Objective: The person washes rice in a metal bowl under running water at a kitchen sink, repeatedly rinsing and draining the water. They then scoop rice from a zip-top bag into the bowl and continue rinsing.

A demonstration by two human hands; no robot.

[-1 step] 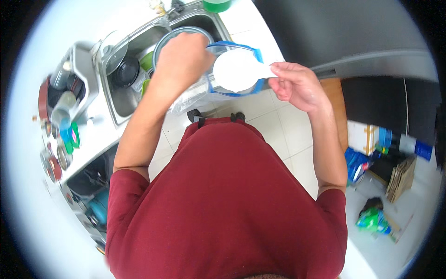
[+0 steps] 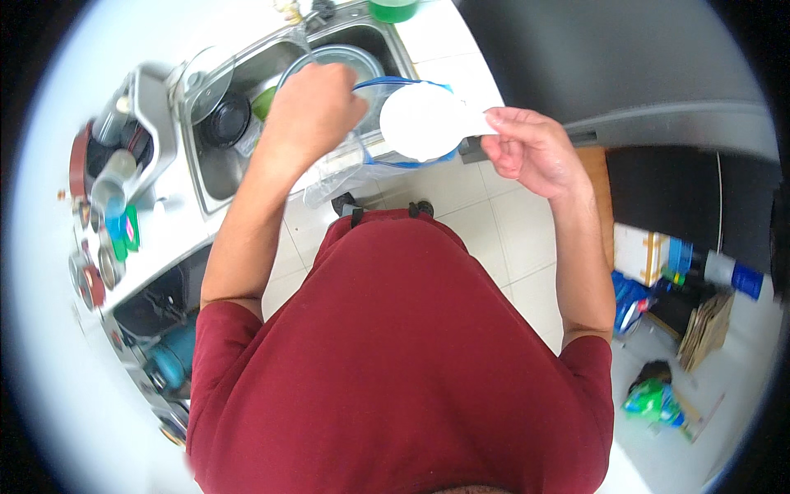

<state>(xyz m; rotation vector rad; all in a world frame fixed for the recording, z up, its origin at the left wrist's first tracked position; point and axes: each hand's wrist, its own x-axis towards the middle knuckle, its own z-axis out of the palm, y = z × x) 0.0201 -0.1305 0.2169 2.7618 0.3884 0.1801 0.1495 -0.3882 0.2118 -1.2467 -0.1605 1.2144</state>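
My left hand (image 2: 317,115) is closed in a fist on the edge of a clear plastic bag (image 2: 341,185) with a blue rim, above the front of the sink. To its right, my right hand (image 2: 535,152) pinches the short handle of a white round scoop (image 2: 421,122) between thumb and fingers. The scoop's disc-like face is towards me, at the bag's blue-rimmed mouth, and covers part of that rim. Whether its far edge lies inside the bag I cannot tell. My left fingertips are hidden behind the fist.
Behind the bag is a steel sink (image 2: 212,177) holding a large grey basin (image 2: 362,56), a black bowl (image 2: 226,119) and green dishes. A grey dish rack (image 2: 152,123) stands at the left. A dark appliance (image 2: 609,58) fills the far right. Boxes and bags lie on the right.
The scoop has shifted slightly right with my right hand. The blue rim shows less around the scoop's right side. My left hand remains closed on the bag.
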